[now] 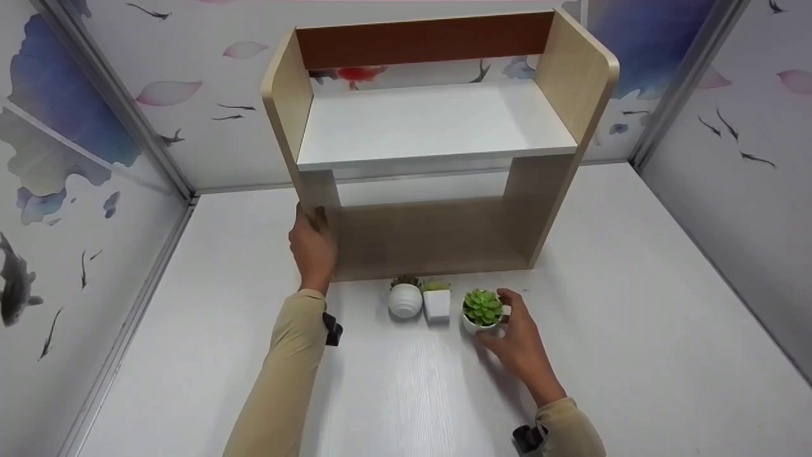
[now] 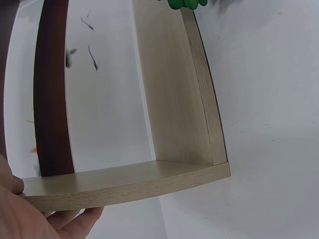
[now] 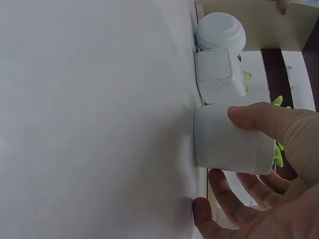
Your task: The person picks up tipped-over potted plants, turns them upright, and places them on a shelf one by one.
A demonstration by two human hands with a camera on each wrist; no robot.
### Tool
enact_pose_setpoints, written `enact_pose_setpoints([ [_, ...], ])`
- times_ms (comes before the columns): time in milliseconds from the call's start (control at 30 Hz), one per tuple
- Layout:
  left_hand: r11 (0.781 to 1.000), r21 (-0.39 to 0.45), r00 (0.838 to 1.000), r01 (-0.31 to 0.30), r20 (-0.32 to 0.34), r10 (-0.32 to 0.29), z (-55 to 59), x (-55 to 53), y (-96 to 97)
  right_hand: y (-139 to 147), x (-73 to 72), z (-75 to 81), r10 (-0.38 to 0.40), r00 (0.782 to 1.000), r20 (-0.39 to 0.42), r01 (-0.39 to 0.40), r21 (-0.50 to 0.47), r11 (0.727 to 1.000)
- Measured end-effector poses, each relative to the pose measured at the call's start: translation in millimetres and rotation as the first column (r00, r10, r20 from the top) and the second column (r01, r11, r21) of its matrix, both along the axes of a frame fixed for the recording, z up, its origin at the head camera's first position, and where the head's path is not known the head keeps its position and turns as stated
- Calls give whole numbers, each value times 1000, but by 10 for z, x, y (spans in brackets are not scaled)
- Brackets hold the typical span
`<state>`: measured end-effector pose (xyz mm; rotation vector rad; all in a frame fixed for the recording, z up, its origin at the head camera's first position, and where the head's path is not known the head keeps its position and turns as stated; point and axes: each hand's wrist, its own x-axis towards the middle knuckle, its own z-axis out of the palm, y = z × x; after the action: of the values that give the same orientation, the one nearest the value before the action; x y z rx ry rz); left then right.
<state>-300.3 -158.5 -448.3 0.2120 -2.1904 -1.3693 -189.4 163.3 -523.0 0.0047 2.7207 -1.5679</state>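
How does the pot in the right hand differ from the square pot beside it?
Shape: the held pot is round; the square pot has flat sides and a squarish base.
Pose: the held pot is upright, leaves on top; the square pot lies tipped, its base towards the person.
Contact: the right hand grips the held pot; no hand touches the square pot.
Both are white and hold greenery.

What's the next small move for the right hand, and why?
Probably raise the green plant slightly, upright: the right hand grips its white pot, the head view shows a gap between that and the square pot, and the left hand holds the shelf's side.
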Motion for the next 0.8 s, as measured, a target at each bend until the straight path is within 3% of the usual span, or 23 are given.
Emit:
enact_pose_setpoints([
  [800,1000,0,1000,-12,7,12,-12,-17,5,-31,-8,14,-23,999,28,23,-11,1000],
])
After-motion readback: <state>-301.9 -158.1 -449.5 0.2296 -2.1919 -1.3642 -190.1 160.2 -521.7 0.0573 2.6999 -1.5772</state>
